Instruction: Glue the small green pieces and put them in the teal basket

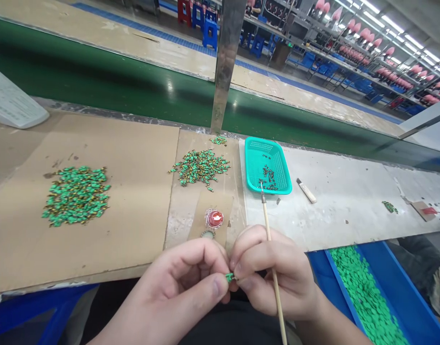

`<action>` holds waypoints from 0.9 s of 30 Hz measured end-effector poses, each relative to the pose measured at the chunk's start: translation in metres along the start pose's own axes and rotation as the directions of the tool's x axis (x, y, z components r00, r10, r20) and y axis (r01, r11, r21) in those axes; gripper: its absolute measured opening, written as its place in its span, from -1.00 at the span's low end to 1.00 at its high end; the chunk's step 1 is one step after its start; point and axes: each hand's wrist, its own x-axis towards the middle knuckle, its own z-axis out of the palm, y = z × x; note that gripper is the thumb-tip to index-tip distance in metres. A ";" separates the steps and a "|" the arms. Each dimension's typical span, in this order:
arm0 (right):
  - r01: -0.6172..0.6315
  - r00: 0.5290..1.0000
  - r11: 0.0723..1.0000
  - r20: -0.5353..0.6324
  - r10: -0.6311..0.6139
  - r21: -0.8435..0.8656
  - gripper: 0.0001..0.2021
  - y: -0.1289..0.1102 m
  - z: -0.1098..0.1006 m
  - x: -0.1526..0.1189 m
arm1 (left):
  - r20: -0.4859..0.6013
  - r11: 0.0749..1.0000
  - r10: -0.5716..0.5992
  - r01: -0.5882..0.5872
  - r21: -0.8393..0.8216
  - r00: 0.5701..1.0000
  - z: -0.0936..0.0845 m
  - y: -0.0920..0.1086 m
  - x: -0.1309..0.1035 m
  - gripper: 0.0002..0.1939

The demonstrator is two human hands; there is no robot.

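Low in the view, my left hand (184, 287) pinches a small green piece (229, 277) between thumb and fingertips. My right hand (280, 273) meets it there, its thumb and fingertip closed at the piece's right end. A thin paintbrush (265, 215) with a pale wooden handle runs through the right hand's fingers, its bristles pointing away from me toward a turquoise basket. Just beyond my hands lies a round red blob (215, 219), glossy like wet paint, on a cardboard scrap (196, 220). Fingers hide most of the green piece.
Green-and-gold pieces form a big pile (76, 195) at left and another pile (200, 166) mid-table. The turquoise basket (286, 167) holds small dark bits. A cutter-like tool (306, 190) lies right of it. A blue bin (402, 268) with green pieces stands lower right; a metal post (227, 62) rises behind.
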 end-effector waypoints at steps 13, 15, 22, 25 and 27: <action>0.086 0.996 0.995 0.016 -0.085 -0.048 -0.82 0.005 0.001 -0.003 | -0.023 0.984 0.040 -0.035 0.176 0.999 -0.005 0.000 -0.004 -0.64; 0.083 0.996 0.995 0.027 -0.082 -0.052 -0.82 0.005 0.000 -0.003 | -0.021 0.983 0.050 -0.045 0.178 0.999 -0.004 0.000 -0.003 -0.63; 0.033 0.999 0.997 0.025 -0.031 -0.064 -0.82 0.004 -0.003 -0.002 | -0.003 0.955 0.153 -0.147 0.257 0.988 -0.004 0.003 0.002 -0.67; -0.032 0.999 0.997 -0.007 0.031 -0.063 -0.84 0.000 -0.002 -0.003 | 0.017 0.904 0.253 -0.243 0.351 0.967 -0.005 0.005 0.003 -0.77; -0.086 0.996 0.996 -0.039 0.085 -0.026 -0.85 -0.002 -0.001 -0.002 | 0.040 0.865 0.301 -0.291 0.408 0.953 -0.007 0.004 0.003 -0.82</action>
